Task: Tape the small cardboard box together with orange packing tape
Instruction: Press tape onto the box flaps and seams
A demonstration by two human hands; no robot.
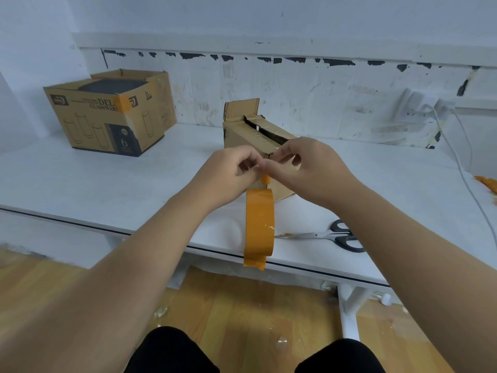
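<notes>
Fingers of left hand (pixel 243 168) and right hand (pixel 304 162): pinched together on the top end of a cut orange tape strip (pixel 259 227), which hangs down in front of the table (pixel 107 184) edge. Left to right on the table: glassware carton (pixel 107 117), far left; small cardboard box (pixel 255 135), just behind the hands, top seam gaping, one flap upright, no orange tape visible on it; scissors (pixel 341 236), at right. Judged progress: strip ready, sealing all still to do.

Bare forearms, no sleeves; black trousers (pixel 172 351) on both legs.
</notes>
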